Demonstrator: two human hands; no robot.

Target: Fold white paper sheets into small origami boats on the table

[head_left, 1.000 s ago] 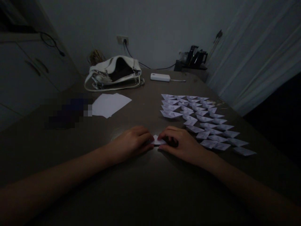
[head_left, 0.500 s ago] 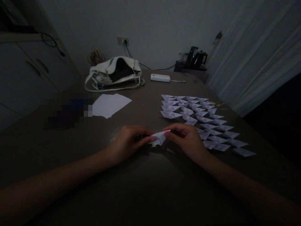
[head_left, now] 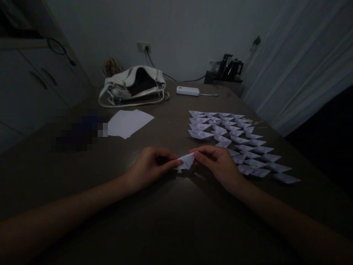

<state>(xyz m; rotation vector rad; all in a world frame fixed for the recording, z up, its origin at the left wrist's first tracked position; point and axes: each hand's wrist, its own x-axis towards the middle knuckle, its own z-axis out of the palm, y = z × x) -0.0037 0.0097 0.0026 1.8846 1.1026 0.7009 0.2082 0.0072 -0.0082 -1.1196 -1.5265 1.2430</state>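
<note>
Between my two hands is a small folded piece of white paper point(head_left: 187, 161), shaped like a triangle pointing down, with a crease near its middle. My left hand point(head_left: 151, 163) pinches its left corner between thumb and fingers. On the other side, the thumb and forefinger of my right hand point(head_left: 219, 162) grip the right corner. Several folded paper boats point(head_left: 244, 154) stand in rows on the table, just beyond and to the right of my right hand. Flat sheets of white paper point(head_left: 129, 123) lie overlapping at the left, past my left hand.
A white handbag point(head_left: 124, 79) lies at the table's far side. Right of it is a white power bank point(head_left: 188, 91) with a short cable. A black kettle point(head_left: 234, 69) stands on a small stand at the back. A blurred-out dark patch covers the left of the brown table point(head_left: 165, 224).
My right fingertips have shifted slightly left along the paper's upper edge, and less of its right corner sticks out. Both hands keep hold; everything else stays the same.
</note>
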